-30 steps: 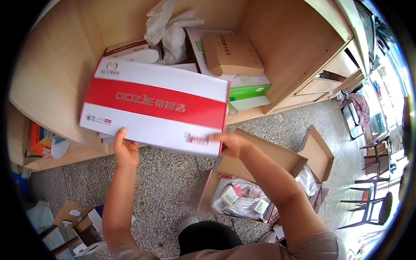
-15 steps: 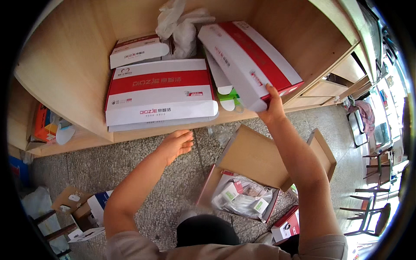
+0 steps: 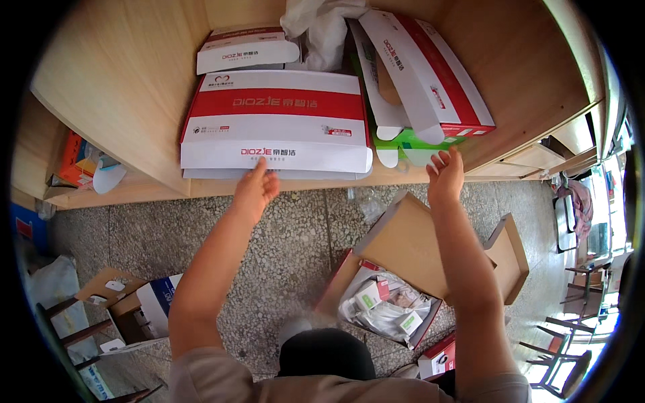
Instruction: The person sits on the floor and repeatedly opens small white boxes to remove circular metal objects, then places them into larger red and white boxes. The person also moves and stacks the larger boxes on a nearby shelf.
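2 hands point(image 3: 255, 191) point(image 3: 446, 178) moved, nr 2 red-wht boxes point(image 3: 274, 122) point(image 3: 430, 75).

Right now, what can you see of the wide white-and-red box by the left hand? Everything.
The wide white-and-red box is a flat, rectangular carton, apparently cardboard: white top, broad red band across it, printed marks, and a white front flap along the near edge. It lies printed face up in the wooden cabinet, long side toward the person; its contents are hidden. The left hand overlaps the flap in this view; whether it touches can't be told.
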The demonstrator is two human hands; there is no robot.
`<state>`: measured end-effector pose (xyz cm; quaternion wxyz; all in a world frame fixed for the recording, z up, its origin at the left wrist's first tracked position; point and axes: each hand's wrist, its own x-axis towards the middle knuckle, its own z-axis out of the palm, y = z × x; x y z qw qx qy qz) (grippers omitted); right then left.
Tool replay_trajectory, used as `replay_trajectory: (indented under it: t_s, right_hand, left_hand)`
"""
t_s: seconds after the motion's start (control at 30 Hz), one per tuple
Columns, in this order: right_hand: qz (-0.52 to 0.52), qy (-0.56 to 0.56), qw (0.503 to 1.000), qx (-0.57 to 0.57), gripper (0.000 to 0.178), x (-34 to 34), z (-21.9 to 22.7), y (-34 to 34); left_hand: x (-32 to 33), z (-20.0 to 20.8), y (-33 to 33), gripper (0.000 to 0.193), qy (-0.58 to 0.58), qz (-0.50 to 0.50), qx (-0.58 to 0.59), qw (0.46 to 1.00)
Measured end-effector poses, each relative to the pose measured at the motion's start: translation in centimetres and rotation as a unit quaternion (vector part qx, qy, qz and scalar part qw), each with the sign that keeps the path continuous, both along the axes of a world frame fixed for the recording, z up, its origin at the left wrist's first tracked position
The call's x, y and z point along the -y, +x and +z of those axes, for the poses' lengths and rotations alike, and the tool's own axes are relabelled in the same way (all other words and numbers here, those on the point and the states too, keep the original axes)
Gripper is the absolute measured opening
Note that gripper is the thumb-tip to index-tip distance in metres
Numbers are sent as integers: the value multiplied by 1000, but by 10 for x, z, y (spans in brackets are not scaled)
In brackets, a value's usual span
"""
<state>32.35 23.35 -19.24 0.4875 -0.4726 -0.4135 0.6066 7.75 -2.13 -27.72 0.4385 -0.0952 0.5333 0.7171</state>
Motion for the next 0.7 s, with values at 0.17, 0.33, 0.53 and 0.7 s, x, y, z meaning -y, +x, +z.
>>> replay_trajectory:
  t_s: [0.17, 0.33, 0.53, 0.7]
  right_hand:
    - [210, 56, 974, 55, 20, 87, -42, 13]
    - [331, 348, 822, 305, 46, 121, -49, -23]
    - [301, 504, 631, 508, 72, 107, -55, -76]
    - [324, 489, 585, 560, 51, 89, -59, -94]
  left_hand:
    - [-10, 35, -7, 19, 120, 142, -99, 978]
    - [-19, 119, -12, 19, 162, 49, -148, 974]
    - [-62, 198, -92, 43, 65, -37, -341, 937]
    - [-62, 196, -174, 61, -174, 16, -642, 747]
